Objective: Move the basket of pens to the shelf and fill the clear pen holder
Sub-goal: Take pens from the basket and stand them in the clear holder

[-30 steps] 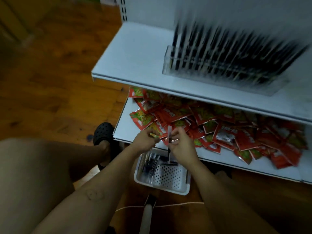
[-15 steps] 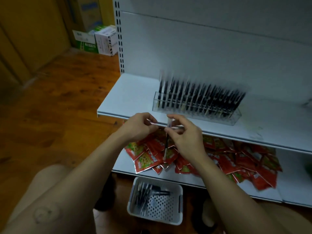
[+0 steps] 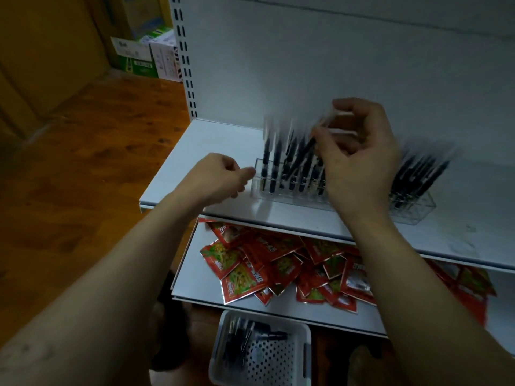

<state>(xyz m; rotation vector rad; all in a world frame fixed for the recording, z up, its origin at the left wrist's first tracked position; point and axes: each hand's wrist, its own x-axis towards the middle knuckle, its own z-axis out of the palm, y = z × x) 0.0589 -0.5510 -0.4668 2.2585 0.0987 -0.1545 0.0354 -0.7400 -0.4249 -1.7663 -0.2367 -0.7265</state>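
Pen (image 3: 326, 121) now perhaps above holder (image 3: 412, 211)

Bare left hand (image 3: 220, 176), bare right hand (image 3: 359, 160), bare forearms (image 3: 111, 288).

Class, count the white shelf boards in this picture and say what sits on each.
2. The upper shelf carries the clear pen holder; the lower shelf, directly beneath, holds red packets. Others may lie outside the frame.

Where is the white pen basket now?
Head view, bottom centre: the white perforated plastic basket sits on the wooden floor, below the red foil packets.
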